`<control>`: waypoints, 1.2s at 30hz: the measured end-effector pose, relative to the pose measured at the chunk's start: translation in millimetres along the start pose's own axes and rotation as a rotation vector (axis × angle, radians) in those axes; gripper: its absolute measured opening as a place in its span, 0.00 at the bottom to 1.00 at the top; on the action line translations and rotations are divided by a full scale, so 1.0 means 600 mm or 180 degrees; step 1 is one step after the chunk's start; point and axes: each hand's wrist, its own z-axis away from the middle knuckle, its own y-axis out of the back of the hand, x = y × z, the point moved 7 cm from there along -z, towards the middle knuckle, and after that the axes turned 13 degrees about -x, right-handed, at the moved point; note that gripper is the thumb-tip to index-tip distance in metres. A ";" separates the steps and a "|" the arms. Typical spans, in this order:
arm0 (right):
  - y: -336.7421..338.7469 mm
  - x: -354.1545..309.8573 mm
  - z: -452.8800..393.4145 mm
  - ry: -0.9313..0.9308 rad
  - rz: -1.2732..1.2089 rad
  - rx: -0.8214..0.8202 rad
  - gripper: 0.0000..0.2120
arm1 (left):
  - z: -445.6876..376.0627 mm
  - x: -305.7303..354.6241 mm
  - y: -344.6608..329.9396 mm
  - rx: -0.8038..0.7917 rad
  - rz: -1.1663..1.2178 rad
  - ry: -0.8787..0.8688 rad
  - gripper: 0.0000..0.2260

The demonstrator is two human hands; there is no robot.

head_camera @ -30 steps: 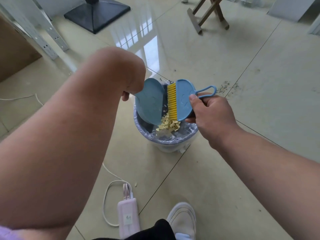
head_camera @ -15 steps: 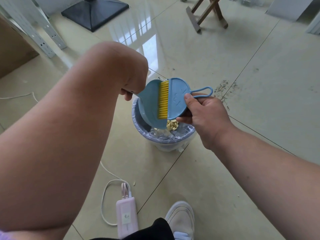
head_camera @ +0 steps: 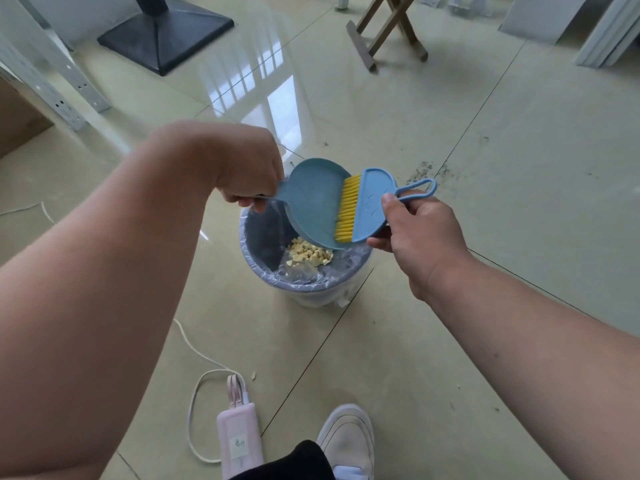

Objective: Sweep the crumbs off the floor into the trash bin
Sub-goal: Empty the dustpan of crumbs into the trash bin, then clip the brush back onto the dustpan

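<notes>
The left hand (head_camera: pixel 249 174) is gripping the handle of a small blue dustpan (head_camera: pixel 311 206), its fingers curled shut around the handle and mostly hidden under the hand. The dustpan is hanging tilted over the trash bin (head_camera: pixel 304 292), its lip pointing down toward the opening. The right hand (head_camera: pixel 419 230) is holding a blue hand brush (head_camera: pixel 370 202) by its looped handle, thumb pressing on top and the other fingers wrapping underneath. The yellow bristles (head_camera: pixel 346 209) are lying against the inside of the dustpan, near its lip.

The bin is standing on the tiled floor (head_camera: pixel 485 150), lined with a clear plastic bag (head_camera: pixel 353 258) folded over its rim. A heap of pale yellow crumbs (head_camera: pixel 310 255) is lying inside the bin on the bag, just below the dustpan's edge. One stray crumb (head_camera: pixel 253 376) is lying on the floor nearer the person, beside a white cable (head_camera: pixel 194 403) that is running to a pink device (head_camera: pixel 239 441). A light shoe (head_camera: pixel 346 441) is showing at the bottom. Some grey dust (head_camera: pixel 427 169) is marking the floor beyond the brush.
</notes>
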 end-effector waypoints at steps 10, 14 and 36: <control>0.164 -0.064 0.038 0.0524 0.0999 0.0335 0.05 | -0.045 0.113 -0.071 -0.0500 0.1897 -0.1065 0.13; 0.261 -0.096 0.094 0.0850 0.1399 0.0590 0.09 | -0.035 0.224 -0.136 -0.1386 0.2862 -0.1761 0.14; 0.574 0.049 0.277 0.0180 0.3146 0.1334 0.13 | 0.020 0.724 -0.362 -0.2934 0.4090 -0.1994 0.16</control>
